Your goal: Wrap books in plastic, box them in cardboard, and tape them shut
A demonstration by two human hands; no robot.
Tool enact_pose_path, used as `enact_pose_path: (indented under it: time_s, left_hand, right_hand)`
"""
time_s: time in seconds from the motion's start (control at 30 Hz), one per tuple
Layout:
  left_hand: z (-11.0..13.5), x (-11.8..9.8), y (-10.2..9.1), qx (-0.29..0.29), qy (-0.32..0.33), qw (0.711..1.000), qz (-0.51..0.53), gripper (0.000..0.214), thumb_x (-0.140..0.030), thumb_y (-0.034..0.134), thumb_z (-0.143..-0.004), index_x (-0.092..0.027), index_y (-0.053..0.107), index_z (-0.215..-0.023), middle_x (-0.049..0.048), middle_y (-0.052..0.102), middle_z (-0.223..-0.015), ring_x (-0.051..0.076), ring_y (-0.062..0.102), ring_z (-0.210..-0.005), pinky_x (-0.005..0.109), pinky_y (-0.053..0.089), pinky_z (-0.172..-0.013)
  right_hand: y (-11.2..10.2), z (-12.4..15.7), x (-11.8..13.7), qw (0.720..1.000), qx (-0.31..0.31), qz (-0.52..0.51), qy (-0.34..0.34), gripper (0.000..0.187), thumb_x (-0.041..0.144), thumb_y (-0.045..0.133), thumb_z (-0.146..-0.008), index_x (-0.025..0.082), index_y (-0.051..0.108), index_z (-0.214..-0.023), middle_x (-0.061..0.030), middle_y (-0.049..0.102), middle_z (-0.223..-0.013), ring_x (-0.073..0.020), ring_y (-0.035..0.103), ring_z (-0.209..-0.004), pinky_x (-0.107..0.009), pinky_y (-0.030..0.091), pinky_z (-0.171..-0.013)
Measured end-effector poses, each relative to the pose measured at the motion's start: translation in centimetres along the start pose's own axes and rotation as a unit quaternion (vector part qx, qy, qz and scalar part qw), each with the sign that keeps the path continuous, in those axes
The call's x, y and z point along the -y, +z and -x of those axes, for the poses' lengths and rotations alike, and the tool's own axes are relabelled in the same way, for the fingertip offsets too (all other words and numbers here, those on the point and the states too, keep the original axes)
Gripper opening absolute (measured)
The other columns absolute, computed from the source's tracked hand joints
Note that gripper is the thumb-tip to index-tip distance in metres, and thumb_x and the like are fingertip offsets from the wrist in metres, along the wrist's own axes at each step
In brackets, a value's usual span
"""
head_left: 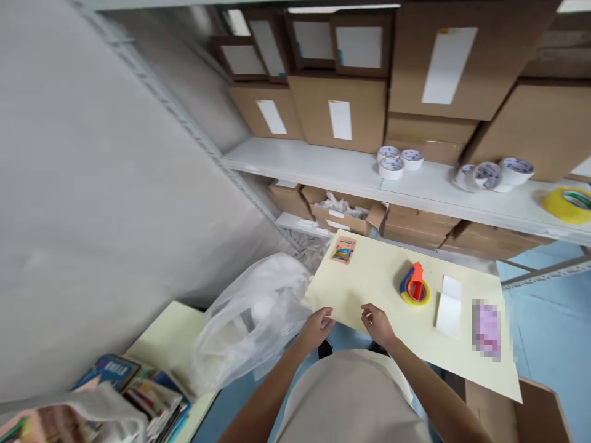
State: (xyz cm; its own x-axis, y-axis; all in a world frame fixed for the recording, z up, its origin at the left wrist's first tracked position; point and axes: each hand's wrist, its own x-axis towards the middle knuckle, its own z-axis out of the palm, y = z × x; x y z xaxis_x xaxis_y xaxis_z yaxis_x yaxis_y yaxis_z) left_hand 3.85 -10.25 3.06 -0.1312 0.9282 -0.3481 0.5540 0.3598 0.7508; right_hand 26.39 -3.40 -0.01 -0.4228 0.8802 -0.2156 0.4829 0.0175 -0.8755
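- Brown cardboard box with raised flap (376,216), lower shelf: held a heap of slim white pieces (339,203), kind unclear.
- Large translucent white plastic bag (249,314): bulging beside the work table's left edge, contents blurred; it hid part of a second cream table (161,329).
- Brown cardboard carton (542,412), lower right: partly under the work table, inside mostly hidden.
- Cream rectangular work table (369,280): directly before the person. Left hand (316,328) at its near edge, beside the bag; right hand (377,324) over the same edge. Both grips slack, fingers curled, thumbs apart from fingertips.
- Orange-red and blue tape dispenser with yellow roll (416,287): on the work table, beyond the right hand.
- Right of it, a folded white paper piece (449,307), then a pixelated purple item (488,329); far left corner, an orange picture card (344,250).
- Counts, white shelf (300,161): six white-looking tape rolls (391,168) in two groups of three, one yellow tape roll (566,206).
- Colourful books (111,371) on the second table: stacked, too overlapped to count.
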Motion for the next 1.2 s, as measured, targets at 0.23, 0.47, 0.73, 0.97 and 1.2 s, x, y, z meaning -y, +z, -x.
enact_pose_path:
  time_s: [0.23,0.47,0.73,0.97,1.2]
  left_hand:
    - [3.7,8.4,-8.4,-0.113,-0.092,0.984,-0.100,0.036,-0.032,0.053,-0.085,-0.018,0.063,-0.117,0.0115,0.067,-0.124,0.026,0.064,-0.114,0.037,0.049,-0.099]
    - [6.2,15.3,-13.5,-0.171,-0.213,0.939,-0.210,0.037,-0.033,0.052,-0.088,-0.020,0.064,-0.120,0.0142,0.065,-0.125,0.031,0.061,-0.115,0.042,0.051,-0.090]
    - [7.5,17.9,-15.9,-0.285,-0.201,0.914,-0.209,0.039,-0.030,0.054,-0.086,-0.017,0.064,-0.121,0.0174,0.057,-0.124,0.031,0.056,-0.112,0.043,0.047,-0.093]
    - [7.4,16.2,-16.5,-0.259,-0.223,0.905,-0.252,0.029,-0.027,0.058,-0.082,-0.020,0.072,-0.107,0.0183,0.054,-0.132,0.037,0.048,-0.123,0.051,0.041,-0.097]
    - [8.0,17.7,-17.5,-0.137,-0.161,0.939,-0.270,0.038,-0.014,0.057,-0.078,-0.020,0.069,-0.114,0.0150,0.041,-0.153,0.036,0.024,-0.147,0.061,0.028,-0.109]
  right_hand:
    - [7.0,-0.1,5.5,0.982,0.149,0.116,-0.023,0.029,0.015,0.055,-0.079,0.020,0.068,-0.105,-0.0062,0.074,-0.095,-0.0171,0.069,-0.075,-0.027,0.052,-0.072]
    - [12.8,-0.7,10.2,0.958,0.200,0.206,-0.025,0.033,0.015,0.056,-0.081,0.021,0.068,-0.111,-0.0064,0.073,-0.101,-0.0182,0.069,-0.082,-0.029,0.051,-0.081]
    - [16.0,-1.2,12.0,0.941,0.234,0.242,-0.044,0.034,0.016,0.057,-0.080,0.018,0.068,-0.112,-0.0079,0.073,-0.101,-0.0189,0.069,-0.081,-0.030,0.052,-0.080]
    - [16.8,-2.9,12.5,0.945,0.221,0.228,-0.070,0.030,0.017,0.058,-0.078,0.022,0.070,-0.105,-0.0047,0.074,-0.095,-0.0190,0.069,-0.075,-0.031,0.052,-0.075]
    - [19.5,-4.7,14.7,0.937,0.240,0.228,-0.111,0.030,0.017,0.060,-0.079,0.024,0.069,-0.107,-0.0046,0.074,-0.096,-0.0190,0.068,-0.080,-0.032,0.052,-0.081]
